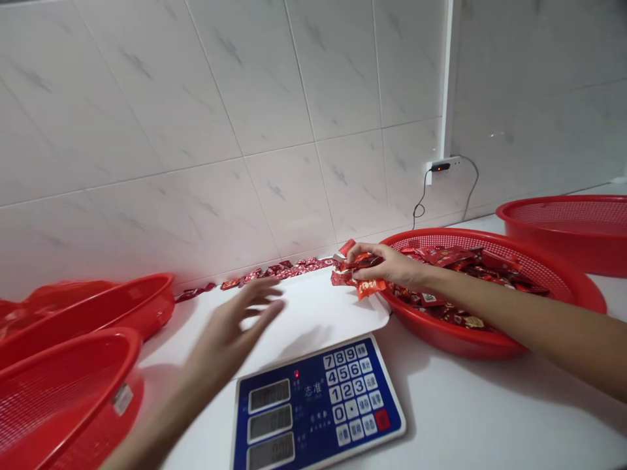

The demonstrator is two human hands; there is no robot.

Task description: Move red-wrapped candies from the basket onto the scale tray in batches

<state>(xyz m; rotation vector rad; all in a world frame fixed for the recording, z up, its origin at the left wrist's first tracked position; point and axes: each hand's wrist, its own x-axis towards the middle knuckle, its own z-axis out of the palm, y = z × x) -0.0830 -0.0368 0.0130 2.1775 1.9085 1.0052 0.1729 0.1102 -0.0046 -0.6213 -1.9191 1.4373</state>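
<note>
Packets (365, 281) in red foil sit bunched in the right hand (394, 264), pinched between thumb and fingers, with loose ends fanning out around the grip. The bunch hangs just past the far corner of the white scale platform (313, 320), close to the rim of a red mesh basket (465, 343) that holds a heap of similar packets (470, 258). The left hand (230, 326) is spread wide, fingers well apart, empty and apparently above the platform rather than touching it. A pinch across the middle of the bunch looks sound, though slick foil could slide from the outer edges, so a firm grip matters here. More packets (279, 271) lie in a thin row along the tile wall (294, 98). The scale's readouts (270, 421) are too dim to read, and its blue keypad (360, 391) sits below the platform. Other red baskets (93, 313) stand to the left.
</note>
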